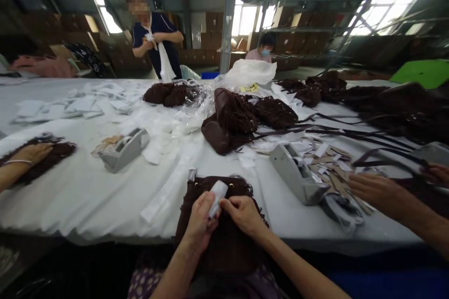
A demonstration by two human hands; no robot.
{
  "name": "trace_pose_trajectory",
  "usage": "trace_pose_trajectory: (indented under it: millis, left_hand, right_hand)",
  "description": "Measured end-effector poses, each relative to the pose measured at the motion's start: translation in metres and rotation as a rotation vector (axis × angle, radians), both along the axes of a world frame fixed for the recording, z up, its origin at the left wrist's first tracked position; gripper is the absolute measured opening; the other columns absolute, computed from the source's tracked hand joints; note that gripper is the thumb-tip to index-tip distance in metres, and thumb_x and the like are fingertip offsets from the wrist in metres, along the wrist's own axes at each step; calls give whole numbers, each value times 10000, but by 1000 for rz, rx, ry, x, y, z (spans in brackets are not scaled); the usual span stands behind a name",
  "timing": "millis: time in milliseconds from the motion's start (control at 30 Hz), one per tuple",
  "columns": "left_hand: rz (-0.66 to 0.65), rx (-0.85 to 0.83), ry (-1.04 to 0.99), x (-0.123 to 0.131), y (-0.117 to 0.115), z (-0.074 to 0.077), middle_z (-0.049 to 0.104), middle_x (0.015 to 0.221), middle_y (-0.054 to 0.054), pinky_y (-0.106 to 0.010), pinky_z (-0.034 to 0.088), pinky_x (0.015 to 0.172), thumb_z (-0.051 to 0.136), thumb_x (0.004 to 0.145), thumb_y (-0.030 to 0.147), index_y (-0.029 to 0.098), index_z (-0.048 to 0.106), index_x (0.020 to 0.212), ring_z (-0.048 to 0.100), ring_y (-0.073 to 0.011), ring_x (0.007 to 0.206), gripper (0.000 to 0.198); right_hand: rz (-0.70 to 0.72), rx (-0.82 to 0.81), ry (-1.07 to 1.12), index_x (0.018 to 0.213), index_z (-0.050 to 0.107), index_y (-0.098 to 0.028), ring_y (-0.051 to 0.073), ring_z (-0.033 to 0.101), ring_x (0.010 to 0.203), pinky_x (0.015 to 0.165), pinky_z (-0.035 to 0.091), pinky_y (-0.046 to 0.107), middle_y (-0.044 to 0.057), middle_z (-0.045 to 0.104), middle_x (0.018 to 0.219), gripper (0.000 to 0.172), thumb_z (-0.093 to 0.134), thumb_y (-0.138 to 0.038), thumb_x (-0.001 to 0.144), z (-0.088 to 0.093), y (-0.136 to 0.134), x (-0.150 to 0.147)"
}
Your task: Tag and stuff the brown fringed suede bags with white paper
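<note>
A dark brown fringed bag [228, 247] lies at the near table edge and over my lap, with small gold-coloured rings near its top. Above it my left hand [202, 217] is closed around a small white wrapped piece [219, 192], which tilts up to the right. My right hand [243, 215] is beside that piece, thumb and forefinger pinched together at its lower right side; whatever sits between those fingertips is too small to make out.
Grey tape dispensers [298, 175] [124, 149] stand right and left on the white-covered table [115, 205]. More brown bags [231, 121] and white papers [77, 103] lie farther back. Other people's hands [382, 191] [33, 154] reach in from both sides. Two people are across the table.
</note>
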State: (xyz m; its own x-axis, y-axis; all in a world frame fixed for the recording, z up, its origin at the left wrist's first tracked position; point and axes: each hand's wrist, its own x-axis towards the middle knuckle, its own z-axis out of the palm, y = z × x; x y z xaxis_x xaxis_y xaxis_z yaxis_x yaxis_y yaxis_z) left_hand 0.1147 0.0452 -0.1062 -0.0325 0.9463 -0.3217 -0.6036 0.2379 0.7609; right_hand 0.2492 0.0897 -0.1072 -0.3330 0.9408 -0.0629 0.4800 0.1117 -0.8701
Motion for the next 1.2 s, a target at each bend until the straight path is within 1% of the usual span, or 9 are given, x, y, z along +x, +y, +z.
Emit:
trace_pose_trajectory:
  millis: [233, 400, 500, 667, 800, 933, 1067, 1133, 1200]
  left_hand:
    - [123, 2, 252, 13, 1, -11, 463, 509, 73, -150, 162, 332, 577, 788, 561, 194, 442, 704, 258, -25, 342, 400]
    - [217, 123, 668, 19, -2, -14, 462, 578, 40, -193, 363, 479, 500, 856, 533, 190, 500, 674, 421, -95, 523, 388]
    - [218, 140, 733, 17, -3, -13, 493, 652, 22, -207, 406, 567, 490, 866, 524, 190, 528, 741, 462, -118, 613, 359]
    - [63, 80, 476, 20, -5, -18, 539, 712, 25, -204, 379, 459, 496, 853, 558, 205, 478, 1187, 446, -106, 522, 486]
    - [47, 73, 310, 25, 1, -29, 604, 784, -3, -182, 419, 501, 586, 802, 554, 190, 490, 1211, 523, -102, 575, 555]
    - [-42, 13, 232, 22, 10, -34, 479, 477, 82, -152, 242, 301, 527, 809, 617, 170, 476, 1209, 330, -60, 308, 602]
    - [-153, -66, 1, 7, 3, -23, 641, 612, -29, -217, 473, 423, 386, 833, 692, 169, 421, 1286, 586, -141, 460, 692]
    - [-187, -121, -141, -3, -6, -16, 697, 780, -109, -299, 560, 605, 331, 834, 714, 165, 430, 1290, 677, -191, 669, 720]
    - [-201, -161, -213, -10, -14, -12, 701, 890, -160, -337, 568, 717, 356, 829, 711, 134, 497, 1214, 687, -215, 789, 709]
  right_hand:
    - [-255, -83, 33, 588, 592, -180, 113, 432, 406, 437, 308, 231, -11, 499, 445, 449, 488, -541, 832, -9, -12, 22]
    - [-245, -100, 259, 630, 631, -145, 113, 441, 518, 499, 330, 229, -2, 527, 551, 476, 492, -552, 836, 0, -31, -8]
    - [-284, -171, 403, 648, 640, -123, 104, 415, 543, 507, 321, 224, -4, 522, 581, 465, 564, -558, 795, 2, -34, -25]
    - [-319, -376, 631, 643, 602, -127, 94, 403, 475, 456, 322, 220, -14, 501, 526, 513, 610, -632, 733, -10, -32, -28]
    - [-369, -356, 587, 605, 549, -143, 93, 398, 454, 427, 302, 220, -19, 480, 498, 568, 590, -702, 698, -27, -21, -32]
    - [-304, -346, 476, 539, 527, -151, 92, 393, 414, 400, 277, 211, -16, 445, 424, 647, 450, -755, 757, -31, -2, -28]
    - [-180, -532, 385, 641, 624, -109, 80, 418, 364, 369, 280, 189, 20, 509, 469, 798, 165, -722, 867, -19, 3, 0]
    - [-265, -413, 279, 815, 672, -87, 82, 429, 374, 372, 306, 195, 29, 551, 544, 762, 192, -673, 895, -11, -4, 16]
    - [-308, -127, 141, 1057, 659, -107, 117, 508, 470, 452, 404, 225, 42, 599, 646, 608, 281, -564, 927, -3, -13, 27]
